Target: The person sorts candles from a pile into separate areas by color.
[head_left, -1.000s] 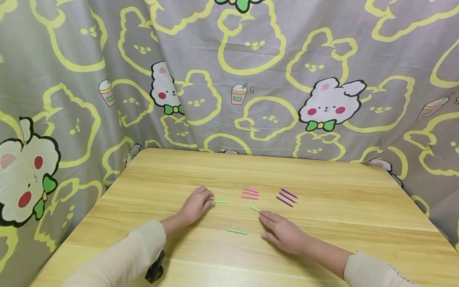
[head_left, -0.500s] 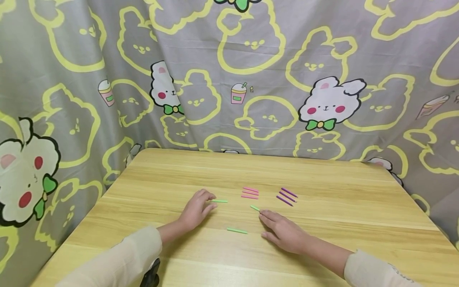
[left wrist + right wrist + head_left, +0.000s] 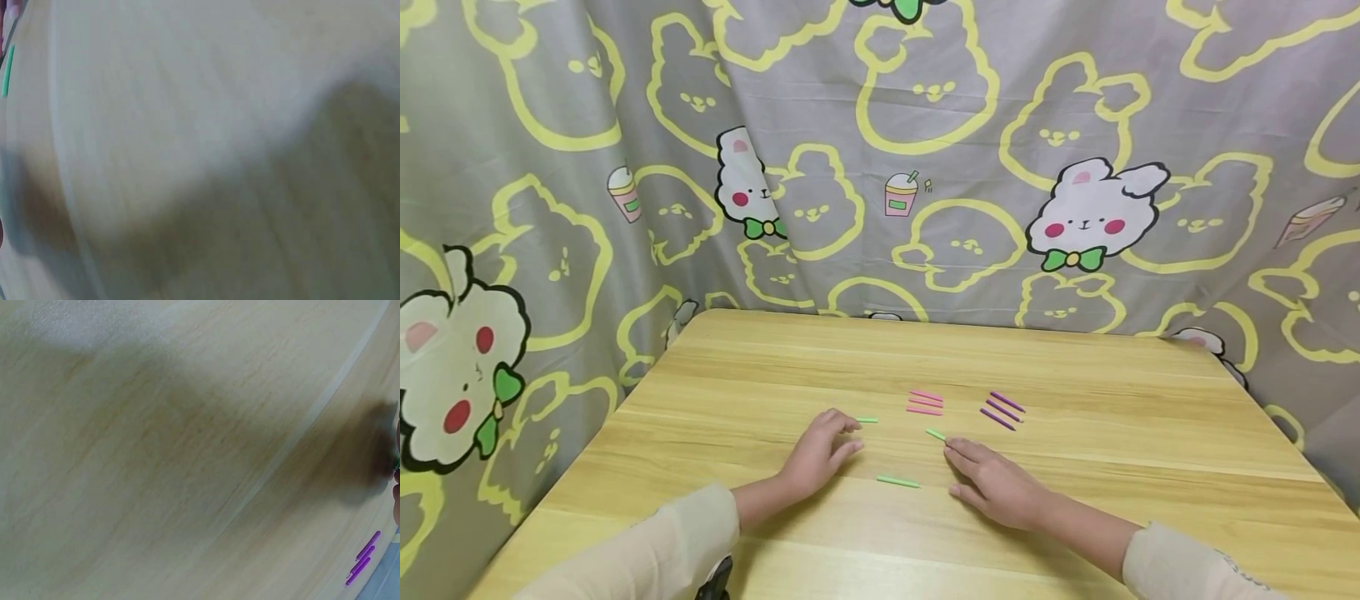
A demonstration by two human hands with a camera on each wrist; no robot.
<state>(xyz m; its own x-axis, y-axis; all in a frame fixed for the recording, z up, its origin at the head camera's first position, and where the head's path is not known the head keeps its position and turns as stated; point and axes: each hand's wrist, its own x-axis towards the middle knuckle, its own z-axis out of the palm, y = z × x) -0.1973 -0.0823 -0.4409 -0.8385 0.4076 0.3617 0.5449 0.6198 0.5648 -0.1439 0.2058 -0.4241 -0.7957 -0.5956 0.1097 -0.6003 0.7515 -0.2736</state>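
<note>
My left hand [image 3: 822,452] is over the table left of centre, fingers loosely bent, thumb apart from them. Just beyond its fingertips lies a slim green stick [image 3: 868,420], its left end hidden behind the fingers. My right hand [image 3: 1000,490] rests on the tabletop with fingers extended; its fingertips touch or cover the near end of a second green stick [image 3: 936,434]. Between the hands and closer to me lies a third green stick [image 3: 898,482]. One green stick [image 3: 8,70] shows at the edge of the left wrist view; which one, I cannot tell.
Several pink sticks [image 3: 925,402] lie in a row behind the green ones. To their right is a slanted row of purple sticks [image 3: 1002,410], also in the right wrist view. The wooden table [image 3: 760,358] meets a patterned curtain [image 3: 820,108] at the back and left.
My left hand has drawn back toward me from the left green stick, its fingers and thumb parting. My right hand and the sticks look unmoved.
</note>
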